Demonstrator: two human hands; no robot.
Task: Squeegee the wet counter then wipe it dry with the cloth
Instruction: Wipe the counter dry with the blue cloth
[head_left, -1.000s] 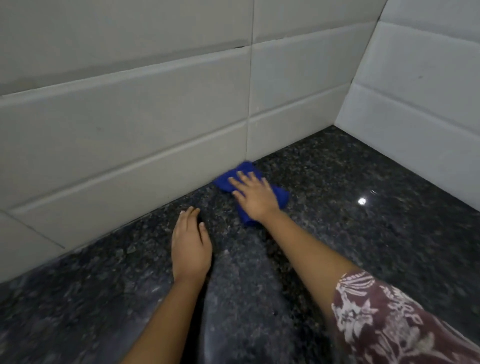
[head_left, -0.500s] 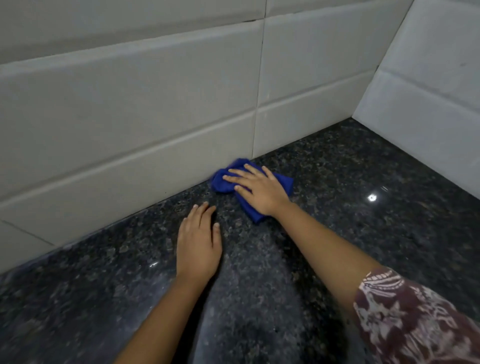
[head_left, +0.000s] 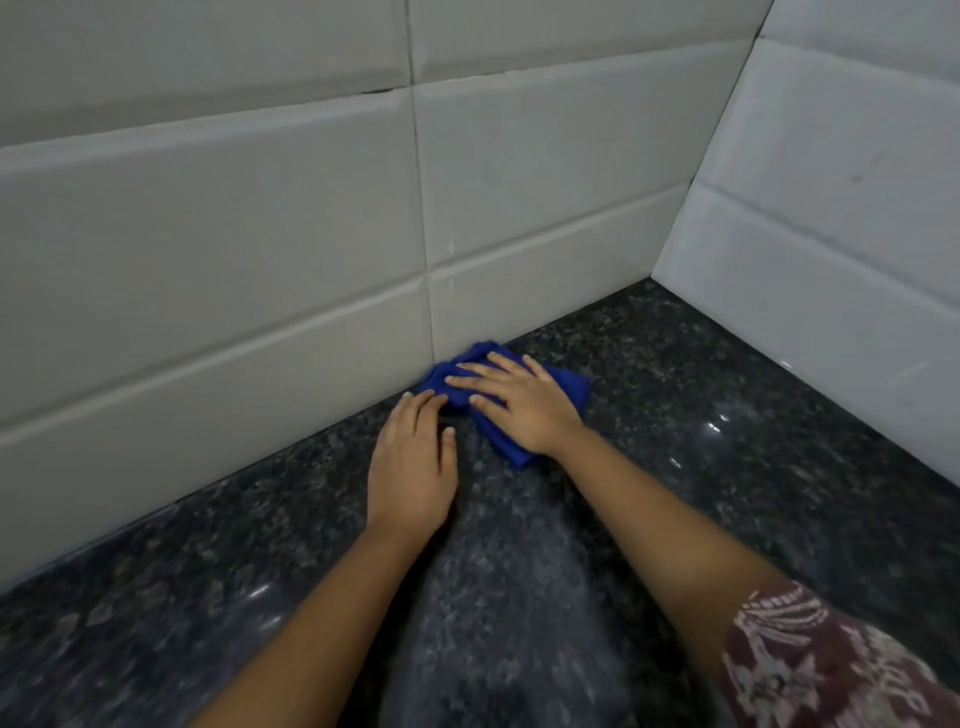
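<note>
Blue cloth (head_left: 563, 387) lies bunched on the dark speckled tabletop (head_left: 727, 467), its far edge against the foot of the tiled wall (head_left: 260, 234), near the corner. I see my right hand (head_left: 519, 405) flat on top of it, fingers spread, palm pressing down, not pinching. My left hand (head_left: 413, 467) rests flat on the bare stone just beside it, fingers together and extended, fingertips at the cloth's near edge. Patterned sleeve (head_left: 831, 670) shows low right. Small glints on the tabletop to the right.

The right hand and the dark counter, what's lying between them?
A crumpled blue cloth, seen in the head view. The right hand presses flat on it, against the counter near the tiled wall.
</note>
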